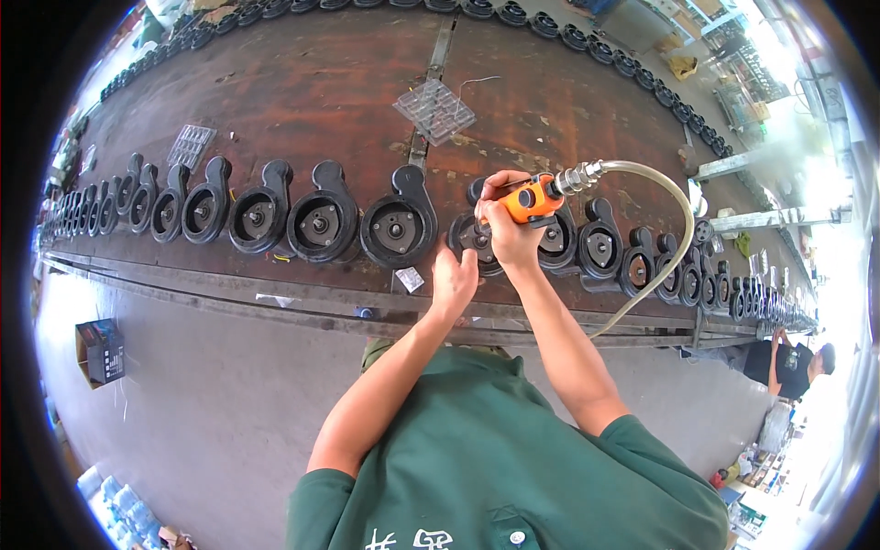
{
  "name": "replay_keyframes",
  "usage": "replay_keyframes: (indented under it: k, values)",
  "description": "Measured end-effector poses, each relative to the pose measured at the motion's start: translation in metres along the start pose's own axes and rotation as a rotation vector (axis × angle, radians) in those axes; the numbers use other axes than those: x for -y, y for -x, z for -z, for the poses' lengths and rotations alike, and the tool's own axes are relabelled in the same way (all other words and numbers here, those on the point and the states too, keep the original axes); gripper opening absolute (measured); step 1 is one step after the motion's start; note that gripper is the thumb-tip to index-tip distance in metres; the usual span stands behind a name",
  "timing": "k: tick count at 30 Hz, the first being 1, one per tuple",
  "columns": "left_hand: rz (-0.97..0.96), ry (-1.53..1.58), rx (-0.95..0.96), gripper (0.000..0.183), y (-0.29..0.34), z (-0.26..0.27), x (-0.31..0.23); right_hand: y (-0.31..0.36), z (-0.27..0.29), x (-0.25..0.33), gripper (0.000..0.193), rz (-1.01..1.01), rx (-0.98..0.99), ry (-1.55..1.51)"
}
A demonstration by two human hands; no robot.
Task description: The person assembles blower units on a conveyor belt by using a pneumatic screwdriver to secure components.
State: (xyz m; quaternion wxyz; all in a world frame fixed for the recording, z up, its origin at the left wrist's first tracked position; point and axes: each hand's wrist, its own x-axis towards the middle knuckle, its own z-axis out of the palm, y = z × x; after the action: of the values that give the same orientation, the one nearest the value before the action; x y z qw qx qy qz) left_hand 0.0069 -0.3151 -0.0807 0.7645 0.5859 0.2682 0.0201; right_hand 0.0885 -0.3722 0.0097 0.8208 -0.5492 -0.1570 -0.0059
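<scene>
My right hand (510,240) is wrapped around an orange air tool (532,200), which has a metal coupling and a clear hose (683,197) looping off to the right. The tool is held over a black round housing (467,240) with a short arm-like extension, on the bench's near edge. On the near left rim of that same housing rests my left hand (453,282), thumb and fingers gripping it. The tool's tip and part of the housing are hidden behind my right hand. Just left stands another black housing (400,229) with a grey plate inside.
Similar housings form a long row along the bench (302,92), and another row lines its far edge. Clear plastic trays (435,112) lie beyond the near row. A small white packet (410,279) sits by the edge. A cardboard box (100,352) stands on the floor; another person (790,365) is far right.
</scene>
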Motion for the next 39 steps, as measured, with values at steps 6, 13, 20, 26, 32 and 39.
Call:
replay_keyframes:
  k: [6,13,20,26,32,39]
  values:
    - [0.019,-0.008,0.019,0.055,0.003,0.001,-0.008,0.001,0.002,-0.008,0.025,0.008,-0.012,-0.042]
    - [0.057,-0.033,0.029,0.057,0.003,0.003,-0.009,-0.001,0.010,-0.012,0.029,0.020,0.044,0.032]
    - [-0.034,-0.077,-0.010,0.055,-0.004,0.003,0.006,-0.001,0.004,-0.010,0.023,0.001,0.022,0.003]
    - [-0.075,-0.094,-0.086,0.058,-0.002,-0.001,0.002,-0.001,0.007,-0.025,0.026,0.042,0.229,0.163]
    - [0.027,-0.084,-0.098,0.060,0.007,-0.003,-0.017,0.004,0.007,-0.025,0.025,0.049,0.246,0.203]
    - [-0.065,-0.264,-0.122,0.067,-0.008,-0.001,0.019,0.004,0.000,-0.024,0.021,-0.004,0.197,0.105]
